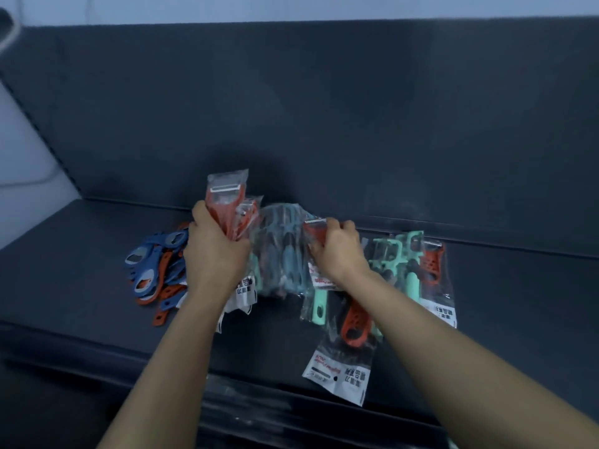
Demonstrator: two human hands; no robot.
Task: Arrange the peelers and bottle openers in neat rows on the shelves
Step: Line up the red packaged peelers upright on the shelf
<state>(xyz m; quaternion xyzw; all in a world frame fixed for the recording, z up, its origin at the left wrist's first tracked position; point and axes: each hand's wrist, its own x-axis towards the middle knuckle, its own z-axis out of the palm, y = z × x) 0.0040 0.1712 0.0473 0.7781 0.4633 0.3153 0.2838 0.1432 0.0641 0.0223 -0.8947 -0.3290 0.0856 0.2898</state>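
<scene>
Plainly, sorting is under way: across the dark shelf (64, 286) sprawl bagged peelers (282, 254) in a loose heap, with blue and orange bottle openers (152, 270) piled at its left end. The left hand (215, 254) grips a bunch of red peelers (227, 202) (at least 2); the right hand (337, 251) pinches 1 more red peeler (316, 230). Next, probably: add it to the bunch, edges squared.
</scene>
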